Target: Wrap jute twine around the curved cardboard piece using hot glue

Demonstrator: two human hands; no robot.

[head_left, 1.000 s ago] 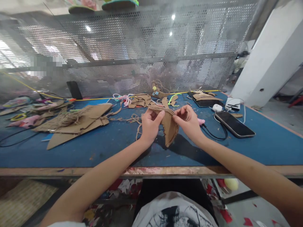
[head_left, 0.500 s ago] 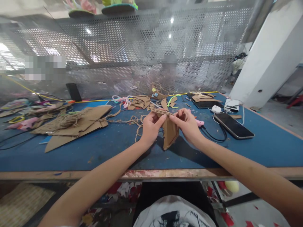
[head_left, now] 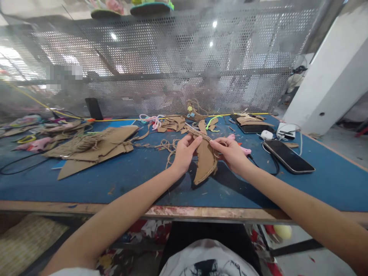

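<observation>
Blue felt-like covering is seen on the desk (head_left: 129, 184), which is backed by a perforated metal screen (head_left: 172, 57) and strewn with cardboard offcuts (head_left: 94, 147) at the left. A dark phone (head_left: 289, 161) lies at the right, and a pink glue gun (head_left: 240, 148) lies just behind the right hand.

A leaf-shaped cardboard piece (head_left: 204, 165), edged with jute twine (head_left: 169, 149), is held upright between the two hands near the middle of the desk. Its top edge is pinched by the left hand (head_left: 184, 153) between thumb and fingertips. The same edge is gripped a little further along by the right hand (head_left: 231, 153), whose fingers are curled closed around it. The piece hangs down between and below the hands, with its pointed lower end close to the desk. Whether the tip touches the surface cannot be told. Loose twine trails from the top edge toward the left, behind the left hand.

The piece is judged to be very light, thin and fairly stiff, yet easily creased if bent hard. The twine is soft and rough, so little slipping is expected. Hold is best taken at the rim, as is done now, with light pinches rather than a squeeze across the flat face.
</observation>
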